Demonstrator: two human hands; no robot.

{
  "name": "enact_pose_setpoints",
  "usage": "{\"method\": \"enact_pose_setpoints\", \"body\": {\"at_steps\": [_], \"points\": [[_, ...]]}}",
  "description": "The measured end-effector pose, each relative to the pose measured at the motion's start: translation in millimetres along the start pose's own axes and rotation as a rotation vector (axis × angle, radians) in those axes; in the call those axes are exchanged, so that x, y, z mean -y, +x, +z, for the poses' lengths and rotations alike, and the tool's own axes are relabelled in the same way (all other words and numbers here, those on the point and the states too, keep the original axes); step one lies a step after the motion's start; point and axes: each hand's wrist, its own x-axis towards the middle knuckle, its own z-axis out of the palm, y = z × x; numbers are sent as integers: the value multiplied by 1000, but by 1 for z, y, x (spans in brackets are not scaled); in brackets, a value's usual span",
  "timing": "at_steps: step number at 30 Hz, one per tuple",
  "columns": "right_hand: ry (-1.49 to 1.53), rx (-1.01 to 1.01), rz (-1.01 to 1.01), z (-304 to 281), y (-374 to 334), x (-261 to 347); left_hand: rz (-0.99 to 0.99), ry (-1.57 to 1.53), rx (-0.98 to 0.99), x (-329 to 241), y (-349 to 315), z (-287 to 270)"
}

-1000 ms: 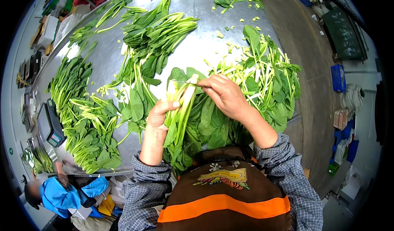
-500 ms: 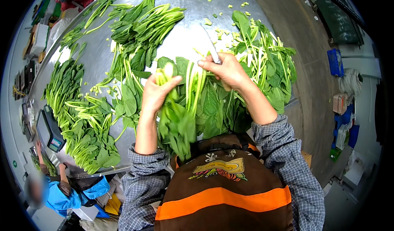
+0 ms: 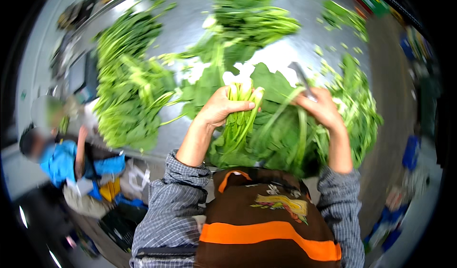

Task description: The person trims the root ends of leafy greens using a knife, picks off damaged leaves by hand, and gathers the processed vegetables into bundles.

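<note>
My left hand (image 3: 220, 107) is closed round a bunch of leafy greens (image 3: 236, 125), with the pale cut stem ends up beside my thumb and the leaves hanging toward my apron. In my right hand (image 3: 324, 110) is a small knife (image 3: 300, 75), its blade pointing up and away from me. A green stem also runs from the fingers of that hand, blurred by motion, so its hold is hard to make out. Broad loose leaves (image 3: 273, 85) lie between and beneath both hands on the metal table (image 3: 188, 18).
Heaps of greens lie at the left (image 3: 128, 77), at the far middle (image 3: 252, 23) and at the right (image 3: 359, 106). Small stem offcuts (image 3: 318, 50) are scattered on the table. A dark device (image 3: 83, 75) stands by the left edge. A person in blue (image 3: 62, 161) is at the lower left.
The view has turned, shifting the table and heaps rightward. My right hand has moved farther from my left with the knife. The left hand keeps its bunch.
</note>
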Motion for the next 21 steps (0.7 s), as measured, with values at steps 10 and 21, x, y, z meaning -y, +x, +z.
{"method": "enact_pose_setpoints", "body": {"at_steps": [10, 21], "points": [[178, -239, 60, 48, -1, -75, 462, -593, -1040, -20, -163, -299], [150, -267, 80, 70, 8, -52, 683, 1268, -2132, -80, -196, -416]]}}
